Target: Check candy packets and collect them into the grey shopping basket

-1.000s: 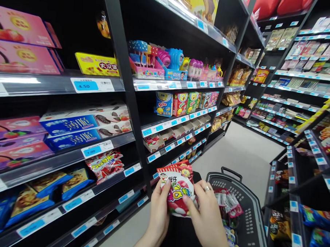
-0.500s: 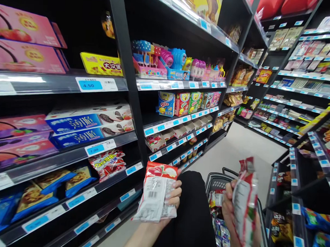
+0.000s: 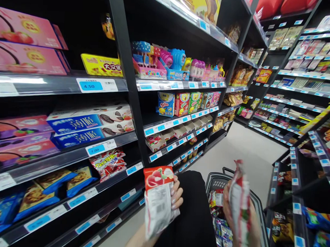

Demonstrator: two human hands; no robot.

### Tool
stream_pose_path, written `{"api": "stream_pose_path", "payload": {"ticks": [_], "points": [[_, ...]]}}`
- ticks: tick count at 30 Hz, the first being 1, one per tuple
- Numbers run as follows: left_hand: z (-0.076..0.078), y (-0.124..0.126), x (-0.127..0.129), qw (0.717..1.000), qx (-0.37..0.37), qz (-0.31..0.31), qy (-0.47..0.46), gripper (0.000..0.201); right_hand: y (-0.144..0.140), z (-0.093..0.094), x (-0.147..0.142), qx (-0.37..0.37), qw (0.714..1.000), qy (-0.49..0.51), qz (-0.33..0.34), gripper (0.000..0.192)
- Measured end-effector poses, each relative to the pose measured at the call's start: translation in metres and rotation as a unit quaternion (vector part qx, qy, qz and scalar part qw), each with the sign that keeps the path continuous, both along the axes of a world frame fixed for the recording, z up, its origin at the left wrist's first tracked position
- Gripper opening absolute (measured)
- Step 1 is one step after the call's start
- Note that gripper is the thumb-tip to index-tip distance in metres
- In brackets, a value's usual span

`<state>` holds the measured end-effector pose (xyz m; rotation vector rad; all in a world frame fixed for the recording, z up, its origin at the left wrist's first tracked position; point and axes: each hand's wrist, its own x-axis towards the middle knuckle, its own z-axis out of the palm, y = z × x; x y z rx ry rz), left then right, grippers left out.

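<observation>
In my left hand (image 3: 176, 197) is a red and white snack bag (image 3: 159, 199) with fruit pictures at its top and a barcode on its pale back. My fingers wrap round its right edge. My right hand (image 3: 228, 202) grips a second red and white snack bag (image 3: 239, 205), turned almost edge-on and somewhat blurred. This bag is above a grey shopping basket (image 3: 216, 176) in which several colourful packets (image 3: 222, 231) lie. Part of the basket is hidden behind my right hand and forearm.
Black shelves on the left hold blue biscuit boxes (image 3: 79, 129), pink boxes (image 3: 25, 59), a red candy bag (image 3: 108, 164) and small cartons (image 3: 182, 103). A low rack (image 3: 295, 202) with snack bags stands on the right. Pale floor (image 3: 235, 144) runs between them.
The bag in my left hand has tilted and turned slightly, its lower end swinging right and down. My right hand has shifted a little left with its bag.
</observation>
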<state>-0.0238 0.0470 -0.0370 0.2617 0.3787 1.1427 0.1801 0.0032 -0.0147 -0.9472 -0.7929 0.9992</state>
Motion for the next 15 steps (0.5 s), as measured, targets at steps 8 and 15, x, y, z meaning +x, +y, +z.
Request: {"api": "stream_pose_path", "payload": {"ticks": [8, 15], "points": [[0.022, -0.012, 0.011, 0.965, -0.045, 0.168, 0.199, 0.034, -0.001, 0.012, -0.023, -0.11, 0.964, -0.241, 0.023, 0.032], [0.009, -0.008, 0.019, 0.945, -0.067, 0.189, 0.258, 0.044, 0.007, 0.014, -0.061, -0.088, 0.877, -0.468, 0.061, 0.033]]}}
